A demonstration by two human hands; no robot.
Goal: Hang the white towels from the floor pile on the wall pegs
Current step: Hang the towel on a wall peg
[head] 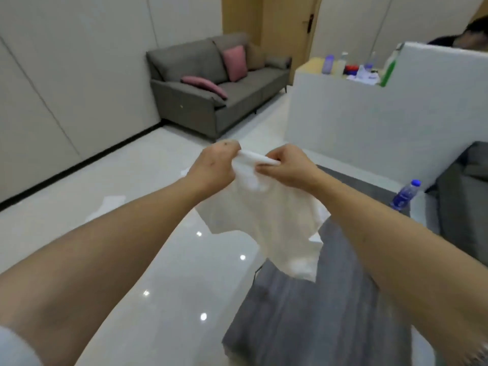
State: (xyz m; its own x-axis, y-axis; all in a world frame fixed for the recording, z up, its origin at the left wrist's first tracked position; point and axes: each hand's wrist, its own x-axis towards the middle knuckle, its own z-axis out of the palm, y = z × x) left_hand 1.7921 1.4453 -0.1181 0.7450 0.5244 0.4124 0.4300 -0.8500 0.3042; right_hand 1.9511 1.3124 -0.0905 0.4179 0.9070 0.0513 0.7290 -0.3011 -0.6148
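Your bare forearms reach forward, left hand [215, 167] and right hand [287, 167] both pinching the soft white cloth towel [266, 223] by its top edge, apparently spreading it mid-air for a peg.

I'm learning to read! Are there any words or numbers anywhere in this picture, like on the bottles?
None can be read.
Blue bottle by the rug: its label is too blurred.
Bottles on the counter: labels too small and blurred.
Papers on the counter: print too small to read.
White towel, held by the left hand and right hand: plain, no writing.
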